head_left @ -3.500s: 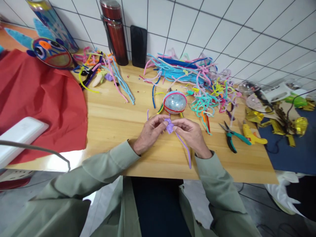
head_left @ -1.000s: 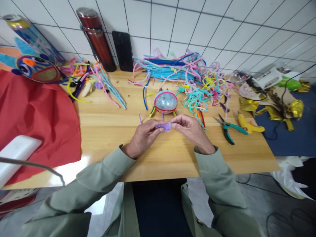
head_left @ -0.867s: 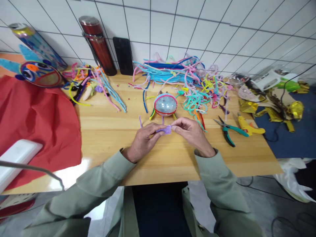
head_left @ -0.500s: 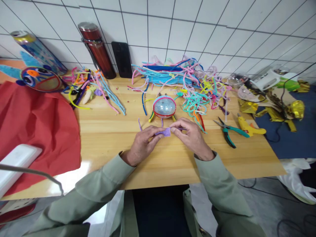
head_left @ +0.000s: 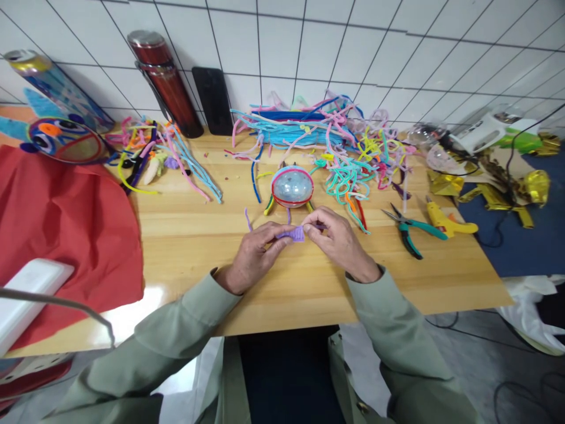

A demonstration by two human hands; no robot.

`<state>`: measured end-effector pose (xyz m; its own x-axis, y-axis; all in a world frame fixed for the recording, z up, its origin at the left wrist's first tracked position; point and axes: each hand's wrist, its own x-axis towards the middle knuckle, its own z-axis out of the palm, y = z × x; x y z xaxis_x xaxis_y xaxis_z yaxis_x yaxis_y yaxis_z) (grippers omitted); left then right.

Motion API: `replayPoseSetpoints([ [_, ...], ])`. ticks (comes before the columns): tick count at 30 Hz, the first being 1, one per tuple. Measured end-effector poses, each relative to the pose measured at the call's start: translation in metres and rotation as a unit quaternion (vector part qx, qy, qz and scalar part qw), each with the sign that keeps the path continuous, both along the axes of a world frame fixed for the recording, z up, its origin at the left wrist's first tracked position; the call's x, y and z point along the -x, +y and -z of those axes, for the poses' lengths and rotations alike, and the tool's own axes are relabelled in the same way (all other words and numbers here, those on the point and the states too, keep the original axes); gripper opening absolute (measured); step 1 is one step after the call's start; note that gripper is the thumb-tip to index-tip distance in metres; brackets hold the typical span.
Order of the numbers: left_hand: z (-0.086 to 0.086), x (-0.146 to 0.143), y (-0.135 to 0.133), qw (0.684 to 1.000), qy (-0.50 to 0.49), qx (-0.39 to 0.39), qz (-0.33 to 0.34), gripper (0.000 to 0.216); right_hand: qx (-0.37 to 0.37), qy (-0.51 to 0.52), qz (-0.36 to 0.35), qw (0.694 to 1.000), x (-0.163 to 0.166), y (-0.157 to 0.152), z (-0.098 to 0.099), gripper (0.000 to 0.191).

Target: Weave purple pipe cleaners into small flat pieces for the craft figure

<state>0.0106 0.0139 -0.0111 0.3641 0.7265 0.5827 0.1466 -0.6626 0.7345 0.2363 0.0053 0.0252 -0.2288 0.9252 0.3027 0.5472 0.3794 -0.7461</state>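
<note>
Purple weave (head_left: 299, 234) pinched in left hand (head_left: 256, 254) and right hand (head_left: 339, 240) over wooden table (head_left: 189, 238), tiled wall (head_left: 282, 44) beyond.

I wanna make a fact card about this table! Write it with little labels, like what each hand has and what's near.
Left hand: pinches the ridged purple piece
Right hand: pinches the same piece at its right edge
Just beyond the hands: clear rounded shape with red trim
Behind that: heap of colorful fuzzy sticks
Right side: pliers beside a yellow glue gun
Left side: red cloth with a white box on it
By the wall: red flask next to a black phone
</note>
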Motion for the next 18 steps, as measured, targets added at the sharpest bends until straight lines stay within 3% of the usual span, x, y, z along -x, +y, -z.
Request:
replayPoseSetpoints([
  [18,0.004,0.0,-0.0007,1.0,0.002,0.017,-0.007,0.022,-0.161,-0.105,0.016,0.981,0.0035,-0.0018,0.0035,0.013],
])
